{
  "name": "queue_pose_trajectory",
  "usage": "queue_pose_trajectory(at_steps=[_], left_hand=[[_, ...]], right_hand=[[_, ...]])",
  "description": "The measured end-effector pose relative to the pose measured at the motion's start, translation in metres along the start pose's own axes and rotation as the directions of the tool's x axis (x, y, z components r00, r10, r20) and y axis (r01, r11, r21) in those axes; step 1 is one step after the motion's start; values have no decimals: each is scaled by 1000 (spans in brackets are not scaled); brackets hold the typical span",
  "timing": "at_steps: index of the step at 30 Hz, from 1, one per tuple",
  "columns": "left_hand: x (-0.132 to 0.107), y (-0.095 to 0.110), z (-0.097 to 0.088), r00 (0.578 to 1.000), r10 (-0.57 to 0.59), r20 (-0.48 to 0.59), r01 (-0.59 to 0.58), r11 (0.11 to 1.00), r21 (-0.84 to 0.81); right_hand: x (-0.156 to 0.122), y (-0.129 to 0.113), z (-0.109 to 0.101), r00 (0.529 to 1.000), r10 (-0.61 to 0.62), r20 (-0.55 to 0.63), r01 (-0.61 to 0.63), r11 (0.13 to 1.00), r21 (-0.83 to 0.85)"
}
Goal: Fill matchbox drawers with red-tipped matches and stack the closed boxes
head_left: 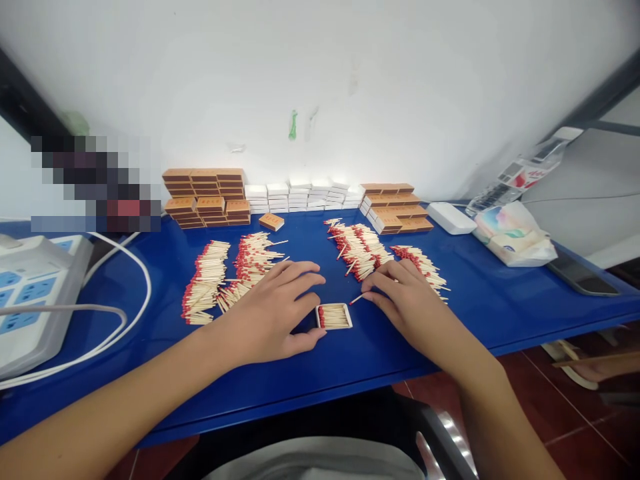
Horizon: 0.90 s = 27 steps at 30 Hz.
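A small white matchbox tray [350, 321] lies on the blue table, with a layer of matches [333, 315] inside, their red heads to the left. My left hand [273, 310] has thumb and forefinger at the two left corners of this tray, holding it lightly; its other fingers spread above. Right of the tray, my right hand [405, 297] pinches a single match [356, 300] between thumb and forefinger, red head pointing left. Loose matches lie in heaps at left [205, 280], partly behind my left hand [255, 260], and beyond my right hand [357, 247].
Brown matchboxes are stacked at the back left [205, 193] and back right [395, 207], with white trays [303, 195] between them. One matchbox [271, 221] lies apart. A power strip [45, 293] with cables stands left; a tissue pack [515, 233] and phone [583, 272] lie right.
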<state>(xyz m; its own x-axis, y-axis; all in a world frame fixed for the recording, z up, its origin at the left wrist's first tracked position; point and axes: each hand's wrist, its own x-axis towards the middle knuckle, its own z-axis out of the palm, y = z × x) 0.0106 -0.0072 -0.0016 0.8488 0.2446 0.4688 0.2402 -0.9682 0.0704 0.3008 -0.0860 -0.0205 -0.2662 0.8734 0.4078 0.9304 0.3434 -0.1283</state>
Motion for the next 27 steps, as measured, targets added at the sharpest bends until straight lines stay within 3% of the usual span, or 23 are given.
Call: queue_pose_trajectory(at_steps=[5, 11, 27], left_hand=[[0, 0, 1, 1000, -7, 8, 7, 1000, 1], [0, 0, 0, 1000, -5, 7, 5, 1000, 7], [1, 0, 1, 1000, -4, 0, 4, 1000, -10]], right_hand=[[0, 9, 0, 1000, 25, -1, -25, 994, -105], [-1, 15, 3, 996, 32, -83, -54, 961, -271], [1, 12, 1, 998, 16, -65, -23, 994, -106]])
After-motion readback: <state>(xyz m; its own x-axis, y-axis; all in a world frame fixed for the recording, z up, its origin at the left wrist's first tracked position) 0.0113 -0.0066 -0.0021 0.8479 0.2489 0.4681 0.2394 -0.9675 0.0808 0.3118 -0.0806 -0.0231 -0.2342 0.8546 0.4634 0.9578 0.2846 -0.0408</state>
